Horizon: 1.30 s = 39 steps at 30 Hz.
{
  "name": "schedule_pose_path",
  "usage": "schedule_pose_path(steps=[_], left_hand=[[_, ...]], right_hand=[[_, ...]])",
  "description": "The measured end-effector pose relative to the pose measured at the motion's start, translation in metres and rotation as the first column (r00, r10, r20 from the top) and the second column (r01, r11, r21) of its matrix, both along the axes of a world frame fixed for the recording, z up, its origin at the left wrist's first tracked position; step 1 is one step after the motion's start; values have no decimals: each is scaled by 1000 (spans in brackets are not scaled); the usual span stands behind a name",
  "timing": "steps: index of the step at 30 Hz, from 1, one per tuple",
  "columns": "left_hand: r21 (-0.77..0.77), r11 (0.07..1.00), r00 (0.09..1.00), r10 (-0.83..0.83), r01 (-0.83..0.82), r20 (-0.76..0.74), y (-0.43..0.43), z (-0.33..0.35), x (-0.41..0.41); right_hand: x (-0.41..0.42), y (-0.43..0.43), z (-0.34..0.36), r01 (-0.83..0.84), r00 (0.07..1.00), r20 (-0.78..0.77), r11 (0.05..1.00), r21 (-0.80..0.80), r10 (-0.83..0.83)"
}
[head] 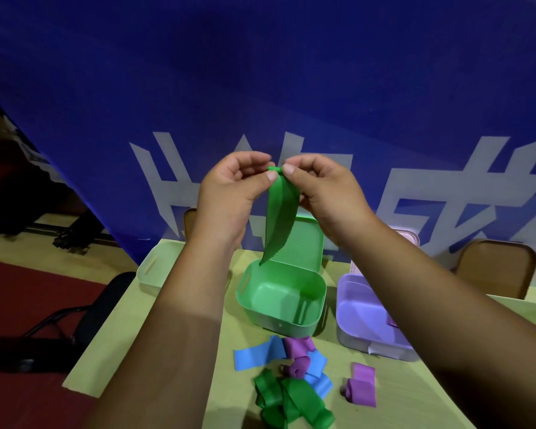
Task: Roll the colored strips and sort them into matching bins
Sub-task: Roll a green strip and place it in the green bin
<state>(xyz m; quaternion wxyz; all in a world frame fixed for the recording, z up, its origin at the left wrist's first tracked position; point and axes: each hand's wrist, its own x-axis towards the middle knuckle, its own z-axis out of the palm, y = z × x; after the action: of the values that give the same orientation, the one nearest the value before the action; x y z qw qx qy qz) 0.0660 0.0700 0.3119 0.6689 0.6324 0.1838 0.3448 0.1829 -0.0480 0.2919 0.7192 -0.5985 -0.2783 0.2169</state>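
Note:
Raised above the table, my left hand point(229, 193) and my right hand point(325, 193) pinch the top end of a green strip point(280, 218) between thumbs and fingertips. A small roll has formed at that top end, and the rest of the strip hangs down over the open green bin point(291, 323). To its right stands a purple bin point(362, 323), partly behind my right forearm. A pale bin point(155, 267) at the left is mostly hidden by my left forearm. Loose green strips point(288, 400), blue strips point(257, 354) and purple strips point(361, 385) lie on the table near me.
The yellow-green table point(130, 329) ends at its left edge over red carpet, where a black chair point(106, 305) stands. A blue banner point(260, 88) hangs behind the bins. A brown chair back point(495, 267) shows at the far right.

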Motion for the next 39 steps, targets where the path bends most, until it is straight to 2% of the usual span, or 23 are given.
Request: schedule_pose_path(steps=[7,11,16,20,26,36,39], left_hand=[[-42,999,1000,-15,15,-10,0,-5,0],[-21,1000,999,4,-5,-49,-1,-6,0],[-21,999,1000,24,-24,-16,-2,-3,2],[46,998,999,34,-33,-19,-2,-3,3],[123,992,999,35,-30,-39,-1,-4,0],[-88,993,996,-76,72,-45,-4,-10,-6],[-60,997,996,-52,47,-77,-3,-12,-7]], right_hand=[[-2,0,5,-12,1000,-16,1000,13,12],[-2,-2,4,4,999,39,1000,-19,-3],[-2,-1,2,8,999,-47,1000,-3,-8],[-2,-2,1,10,998,-64,1000,12,-9],[-2,-3,3,-48,975,-215,996,71,62],[-7,-2,9,-19,999,-49,999,29,20],[-8,-4,9,4,1000,3,1000,-7,-4]])
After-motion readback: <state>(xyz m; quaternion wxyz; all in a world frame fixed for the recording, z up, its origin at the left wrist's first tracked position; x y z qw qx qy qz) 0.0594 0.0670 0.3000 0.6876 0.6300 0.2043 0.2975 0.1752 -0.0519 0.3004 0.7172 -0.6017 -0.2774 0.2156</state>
